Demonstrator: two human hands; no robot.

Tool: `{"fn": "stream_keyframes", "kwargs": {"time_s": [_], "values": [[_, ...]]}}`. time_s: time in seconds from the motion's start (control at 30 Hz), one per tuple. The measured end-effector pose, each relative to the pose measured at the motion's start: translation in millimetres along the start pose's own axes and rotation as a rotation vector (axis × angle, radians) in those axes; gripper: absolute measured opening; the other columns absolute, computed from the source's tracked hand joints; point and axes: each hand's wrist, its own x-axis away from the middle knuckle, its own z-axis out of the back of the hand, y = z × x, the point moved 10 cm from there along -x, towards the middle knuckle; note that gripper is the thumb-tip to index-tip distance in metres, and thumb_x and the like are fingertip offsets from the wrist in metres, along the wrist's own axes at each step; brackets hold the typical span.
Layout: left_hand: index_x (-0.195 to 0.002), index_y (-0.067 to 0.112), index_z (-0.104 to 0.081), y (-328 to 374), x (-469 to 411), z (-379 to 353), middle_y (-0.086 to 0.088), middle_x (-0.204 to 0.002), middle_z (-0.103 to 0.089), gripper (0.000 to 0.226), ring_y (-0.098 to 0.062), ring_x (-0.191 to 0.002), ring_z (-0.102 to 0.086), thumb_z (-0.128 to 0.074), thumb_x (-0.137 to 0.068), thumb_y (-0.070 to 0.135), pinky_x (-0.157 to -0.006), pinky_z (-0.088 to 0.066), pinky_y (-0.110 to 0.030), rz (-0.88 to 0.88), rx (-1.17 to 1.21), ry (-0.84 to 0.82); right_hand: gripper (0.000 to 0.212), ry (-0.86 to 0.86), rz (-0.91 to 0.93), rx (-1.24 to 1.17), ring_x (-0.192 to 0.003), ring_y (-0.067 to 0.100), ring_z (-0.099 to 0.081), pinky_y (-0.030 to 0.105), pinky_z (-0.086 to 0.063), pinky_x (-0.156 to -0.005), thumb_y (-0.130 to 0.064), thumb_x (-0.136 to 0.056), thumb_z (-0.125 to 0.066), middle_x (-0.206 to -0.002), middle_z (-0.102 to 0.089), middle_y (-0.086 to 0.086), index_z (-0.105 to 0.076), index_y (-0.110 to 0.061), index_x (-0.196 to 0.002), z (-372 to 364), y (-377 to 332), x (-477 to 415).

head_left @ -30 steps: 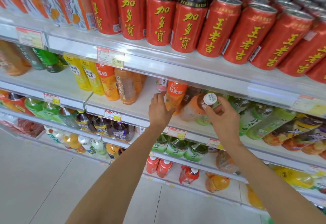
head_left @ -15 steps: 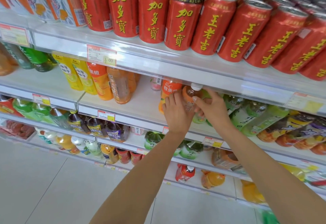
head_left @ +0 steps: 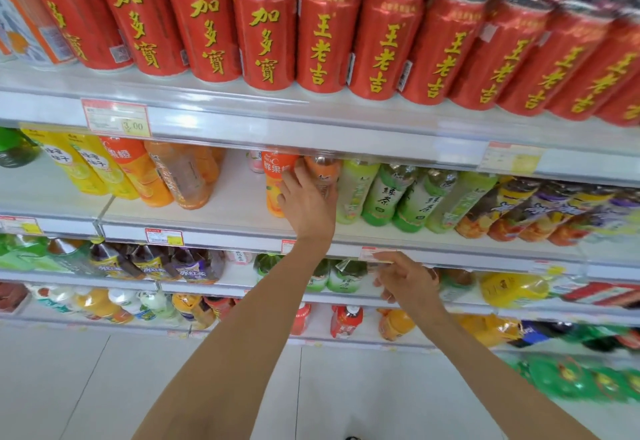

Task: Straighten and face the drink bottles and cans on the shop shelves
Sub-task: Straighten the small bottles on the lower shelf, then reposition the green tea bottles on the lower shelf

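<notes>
On the second shelf (head_left: pixel 221 221) an amber tea bottle (head_left: pixel 323 167) stands upright between an orange juice bottle (head_left: pixel 275 169) and a row of green tea bottles (head_left: pixel 388 193). My left hand (head_left: pixel 308 198) reaches in and grips the amber bottle low on its body, fingers against its left side, thumb on its right. My right hand (head_left: pixel 407 282) hangs lower, in front of the shelf edge below, fingers loosely spread and holding nothing. Red cans (head_left: pixel 263 27) line the top shelf, labels facing out.
Yellow and orange bottles (head_left: pixel 114 169) stand at the left of the second shelf, with a bare gap beside them. Price tags (head_left: pixel 116 119) run along the shelf rails. Lower shelves hold dark tea bottles (head_left: pixel 152 263) and mixed drinks. White floor tiles lie below.
The amber bottle went from tilted in my right hand to upright on the shelf. My right hand let go and dropped below the shelf; my left hand shifted onto that bottle.
</notes>
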Motion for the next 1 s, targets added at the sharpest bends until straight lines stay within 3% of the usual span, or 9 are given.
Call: {"fn": "stream_keyframes", "kwargs": {"time_s": [0.23, 0.43, 0.57, 0.67, 0.73, 0.8, 0.9, 0.97, 1.0], "values": [[-0.099, -0.008, -0.051, 5.9, -0.2, 1.8, -0.022, -0.086, -0.059, 0.053, -0.038, -0.080, -0.059, -0.077, -0.064, 0.021, -0.067, -0.047, -0.040, -0.039, 0.078, -0.046, 0.022, 0.010, 0.033, -0.020, -0.043, 0.001, -0.053, 0.017, -0.047, -0.047, 0.004, -0.089, -0.052, -0.066, -0.060, 0.003, -0.063, -0.012, -0.102, 12.5, 7.7, 11.4], [-0.124, -0.009, -0.041, 0.7, 6.8, -2.2, -0.025, -0.107, -0.055, 0.072, -0.040, -0.102, -0.052, -0.075, -0.069, 0.021, -0.086, -0.041, -0.044, -0.100, 0.065, -0.215, 0.025, 0.017, 0.035, -0.021, -0.041, 0.002, -0.052, 0.019, -0.041, -0.045, 0.007, -0.087, -0.052, -0.064, -0.058, 0.005, -0.064, -0.003, -0.106, 16.5, 14.2, 16.5], [-0.118, -0.004, -0.046, -1.5, 18.7, 6.5, -0.022, -0.106, -0.056, 0.056, -0.038, -0.099, -0.052, -0.071, -0.075, 0.021, -0.080, -0.042, -0.045, -0.139, 0.080, -0.238, 0.026, 0.012, 0.019, 0.011, -0.045, 0.001, -0.054, 0.015, -0.044, -0.046, 0.005, -0.088, -0.051, -0.073, -0.060, 0.009, -0.063, -0.009, -0.106, 27.0, 13.6, 19.0], [-0.107, -0.003, -0.052, 20.9, 24.6, 20.7, -0.023, -0.101, -0.058, 0.042, -0.040, -0.094, -0.054, -0.068, -0.074, 0.019, -0.082, -0.047, -0.049, -0.250, 0.091, -0.139, 0.022, 0.053, 0.034, -0.021, -0.045, 0.000, -0.051, 0.015, -0.043, -0.050, 0.002, -0.090, -0.052, -0.065, -0.059, 0.003, -0.063, -0.008, -0.106, 44.1, 4.4, 13.8], [-0.109, -0.002, -0.050, 55.0, 29.0, 13.7, -0.022, -0.103, -0.056, 0.050, -0.040, -0.099, -0.052, -0.068, -0.073, 0.026, -0.095, -0.040, -0.051, -0.405, 0.042, -0.167, 0.019, 0.070, 0.060, -0.042, -0.045, -0.001, -0.052, 0.012, -0.043, -0.050, 0.000, -0.090, -0.054, -0.061, -0.057, 0.003, -0.063, -0.011, -0.103, 53.5, -7.0, 10.4], [-0.107, -0.005, -0.051, 83.7, 28.5, 6.3, -0.021, -0.101, -0.057, 0.063, -0.038, -0.096, -0.054, -0.078, -0.067, 0.035, -0.097, -0.037, -0.043, -0.470, -0.030, -0.183, 0.020, 0.072, 0.087, -0.038, -0.045, -0.002, -0.054, 0.011, -0.043, -0.049, -0.001, -0.090, -0.055, -0.059, -0.058, -0.001, -0.062, -0.016, -0.100, 58.1, -14.4, 9.2], [-0.118, -0.008, -0.045, 99.6, 21.3, -3.4, -0.021, -0.121, -0.052, 0.076, -0.034, -0.114, -0.046, -0.074, -0.071, 0.045, -0.102, -0.032, -0.038, -0.395, -0.131, -0.258, 0.021, 0.074, 0.094, -0.052, -0.045, 0.000, -0.054, 0.015, -0.046, -0.050, -0.001, -0.090, -0.055, -0.049, -0.059, -0.012, -0.061, -0.020, -0.098, 60.6, -10.4, 12.4], [-0.127, -0.005, -0.036, 96.4, 14.5, -14.7, -0.018, -0.133, -0.043, 0.073, -0.031, -0.124, -0.038, -0.064, -0.081, 0.045, -0.104, -0.028, -0.035, -0.324, -0.145, -0.337, 0.022, 0.082, 0.077, -0.077, -0.046, -0.001, -0.055, 0.017, -0.047, -0.052, 0.000, -0.090, -0.055, -0.052, -0.060, -0.011, -0.062, -0.021, -0.096, 64.1, -3.1, 16.0], [-0.127, -0.004, -0.035, 96.1, 11.6, -17.2, -0.017, -0.133, -0.044, 0.070, -0.031, -0.122, -0.041, -0.061, -0.083, 0.044, -0.099, -0.033, -0.036, -0.306, -0.161, -0.355, 0.022, 0.090, 0.070, -0.080, -0.046, -0.002, -0.055, 0.015, -0.047, -0.051, 0.001, -0.090, -0.054, -0.056, -0.061, -0.008, -0.061, -0.020, -0.096, 67.4, -1.0, 17.4]]}}
